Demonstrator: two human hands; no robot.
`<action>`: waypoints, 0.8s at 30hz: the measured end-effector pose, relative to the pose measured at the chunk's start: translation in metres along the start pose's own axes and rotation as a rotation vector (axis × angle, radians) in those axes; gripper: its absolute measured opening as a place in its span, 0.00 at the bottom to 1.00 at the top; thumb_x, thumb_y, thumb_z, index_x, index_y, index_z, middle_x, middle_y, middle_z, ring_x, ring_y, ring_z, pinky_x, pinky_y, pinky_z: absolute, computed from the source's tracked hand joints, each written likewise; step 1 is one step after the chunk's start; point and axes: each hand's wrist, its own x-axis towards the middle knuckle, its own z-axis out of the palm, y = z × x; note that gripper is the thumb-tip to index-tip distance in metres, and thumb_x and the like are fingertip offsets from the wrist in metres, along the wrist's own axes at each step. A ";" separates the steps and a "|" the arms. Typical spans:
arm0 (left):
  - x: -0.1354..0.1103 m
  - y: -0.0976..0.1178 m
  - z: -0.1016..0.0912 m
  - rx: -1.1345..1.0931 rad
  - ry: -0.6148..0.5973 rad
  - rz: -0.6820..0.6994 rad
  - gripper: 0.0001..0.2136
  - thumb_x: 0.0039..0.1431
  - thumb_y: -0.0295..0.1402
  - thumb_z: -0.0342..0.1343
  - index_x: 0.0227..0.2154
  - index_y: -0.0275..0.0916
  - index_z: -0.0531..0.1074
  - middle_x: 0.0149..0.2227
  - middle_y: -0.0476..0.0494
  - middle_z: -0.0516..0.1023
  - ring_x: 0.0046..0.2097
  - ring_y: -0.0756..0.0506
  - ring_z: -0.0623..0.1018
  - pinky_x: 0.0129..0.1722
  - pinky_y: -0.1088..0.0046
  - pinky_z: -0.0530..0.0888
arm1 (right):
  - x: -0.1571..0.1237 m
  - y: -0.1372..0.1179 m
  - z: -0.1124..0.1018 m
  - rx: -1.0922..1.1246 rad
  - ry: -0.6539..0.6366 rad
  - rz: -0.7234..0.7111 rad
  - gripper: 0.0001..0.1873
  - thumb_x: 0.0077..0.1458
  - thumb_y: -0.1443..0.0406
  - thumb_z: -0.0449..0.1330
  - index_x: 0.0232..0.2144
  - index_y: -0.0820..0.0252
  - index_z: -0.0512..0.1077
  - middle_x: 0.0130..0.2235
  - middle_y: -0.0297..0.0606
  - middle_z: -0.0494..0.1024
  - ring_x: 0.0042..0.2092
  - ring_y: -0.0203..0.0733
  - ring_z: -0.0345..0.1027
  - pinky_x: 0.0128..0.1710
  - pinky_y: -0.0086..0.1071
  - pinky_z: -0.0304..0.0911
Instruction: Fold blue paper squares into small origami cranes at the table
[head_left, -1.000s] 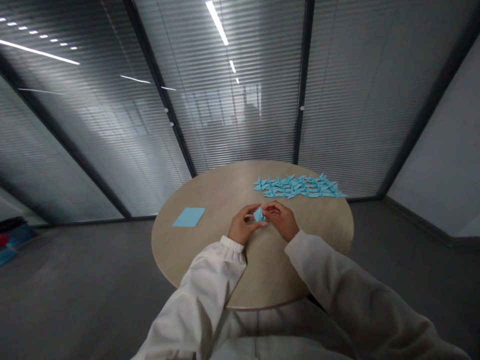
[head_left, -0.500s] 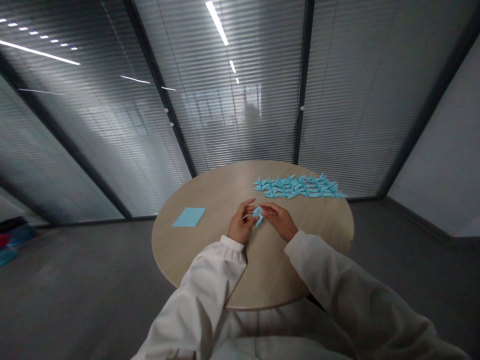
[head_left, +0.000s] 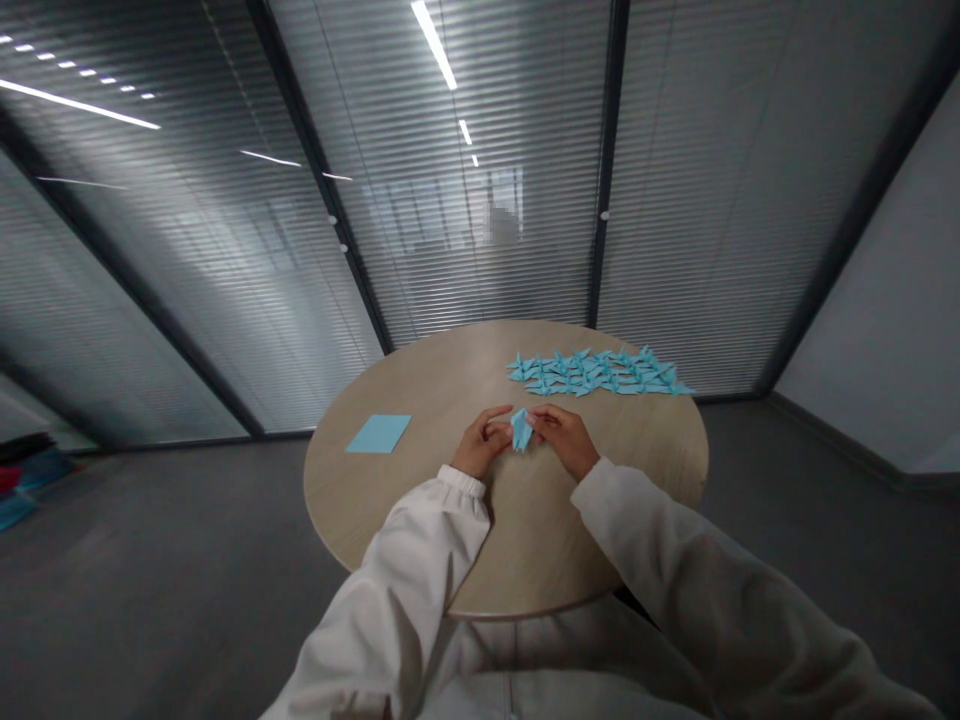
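A small piece of folded light-blue origami paper [head_left: 520, 431] is held up between my two hands, over the middle of the table. Its narrow points face down towards me. My right hand [head_left: 567, 438] pinches its upper right edge between thumb and fingers. On the other side, my left hand [head_left: 481, 443] is closed, with its fingertips at the paper's left edge. Beyond my hands lie several finished light-blue paper cranes [head_left: 592, 374] in close rows. A flat light-blue sheet of paper [head_left: 379, 434] rests to the left.
The round wooden table [head_left: 427, 375] stands close in front of me, its near edge at my lap. Behind it rises a glass partition with blinds [head_left: 480, 270]. Some blue and red items [head_left: 30, 480] are on the floor far left.
The folded paper has turned and shows more of its face, with its points downward. My fingers have shifted on it, and my left fingers have drawn in slightly. The cranes and flat sheet stay put.
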 end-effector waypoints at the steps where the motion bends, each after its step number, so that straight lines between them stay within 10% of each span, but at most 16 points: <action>1: 0.000 -0.001 -0.001 -0.016 -0.010 -0.018 0.28 0.39 0.38 0.65 0.46 0.35 0.66 0.28 0.49 0.73 0.29 0.52 0.72 0.31 0.76 0.69 | 0.000 -0.001 0.000 0.007 -0.008 0.004 0.15 0.44 0.55 0.61 0.31 0.61 0.73 0.30 0.37 0.76 0.29 0.37 0.68 0.27 0.30 0.63; 24: -0.001 0.005 0.006 -0.060 0.108 0.061 0.15 0.40 0.38 0.64 0.29 0.34 0.70 0.29 0.47 0.74 0.31 0.51 0.73 0.34 0.73 0.72 | -0.001 -0.005 0.000 0.253 -0.005 0.221 0.16 0.36 0.57 0.66 0.25 0.61 0.70 0.27 0.34 0.74 0.29 0.36 0.68 0.28 0.29 0.62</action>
